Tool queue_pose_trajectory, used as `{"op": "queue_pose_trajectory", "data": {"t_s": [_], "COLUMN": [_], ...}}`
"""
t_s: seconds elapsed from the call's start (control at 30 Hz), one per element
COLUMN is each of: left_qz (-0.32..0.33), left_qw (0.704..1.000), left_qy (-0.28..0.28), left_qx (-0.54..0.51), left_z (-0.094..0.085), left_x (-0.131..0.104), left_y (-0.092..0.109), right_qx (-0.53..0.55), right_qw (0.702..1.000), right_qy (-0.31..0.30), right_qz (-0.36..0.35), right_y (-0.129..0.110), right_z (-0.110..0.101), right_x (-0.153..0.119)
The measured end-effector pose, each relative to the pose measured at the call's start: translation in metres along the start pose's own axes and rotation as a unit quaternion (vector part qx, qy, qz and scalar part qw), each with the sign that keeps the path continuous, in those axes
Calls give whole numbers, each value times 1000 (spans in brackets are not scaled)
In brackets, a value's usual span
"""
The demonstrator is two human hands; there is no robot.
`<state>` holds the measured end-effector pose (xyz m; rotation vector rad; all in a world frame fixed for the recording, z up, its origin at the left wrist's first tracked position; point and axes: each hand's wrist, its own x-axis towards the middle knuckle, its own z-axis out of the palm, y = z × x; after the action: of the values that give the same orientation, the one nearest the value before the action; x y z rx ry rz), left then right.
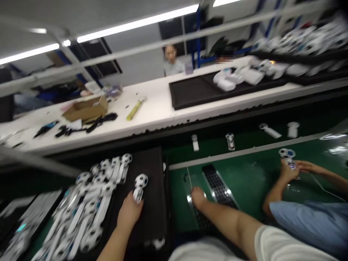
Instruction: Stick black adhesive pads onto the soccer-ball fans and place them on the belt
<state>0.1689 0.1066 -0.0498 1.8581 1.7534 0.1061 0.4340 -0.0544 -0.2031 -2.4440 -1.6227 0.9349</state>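
Note:
My left hand (pixel 129 210) is closed around the lower end of a black-and-white soccer-ball-patterned device (pixel 141 180), held over a black tray (pixel 152 203). Many similar white devices (pixel 91 206) lie in rows on the tray's left part. On the green work surface, my right hand (pixel 198 197) rests over a clear strip beside a black gridded strip (pixel 217 183). A thin white line runs up from its fingers. The image is blurred, and what these fingers hold, if anything, is too small to name.
At the right, a co-worker's hands (pixel 290 170) hold a similar device. Several devices lie on the green belt (pixel 212 145) ahead. Beyond it, a white bench (pixel 154 98) carries a cardboard box (pixel 87 108), a yellow tool (pixel 134 110) and black trays. Another person (pixel 172 65) sits behind.

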Motion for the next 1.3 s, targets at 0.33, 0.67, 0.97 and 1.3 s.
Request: {"op": "queue_pose_trajectory", "data": {"t_s": [0.33,0.67,0.97,1.3], "left_qz": [-126,-80,-30,21], "left_qw": [923,825,850,872], "left_qy": [-91,-173,-187,-222], "left_qx": [-352,-532,-492,-436], "left_z": [12,-16,-14,-14], "left_x": [-47,-122,-143,-156], "left_y": [-15,38,69,83], "right_qx": [-91,61,340,74], "right_qw": [994,998,914,961], "right_qy": [-51,-14,72,19], "right_qz": [34,10,-209,-265], "right_y": [-10,-19,-100,-151], "right_z": [67,17,-172,-216], "right_x": [20,-15,-99,-151]}}
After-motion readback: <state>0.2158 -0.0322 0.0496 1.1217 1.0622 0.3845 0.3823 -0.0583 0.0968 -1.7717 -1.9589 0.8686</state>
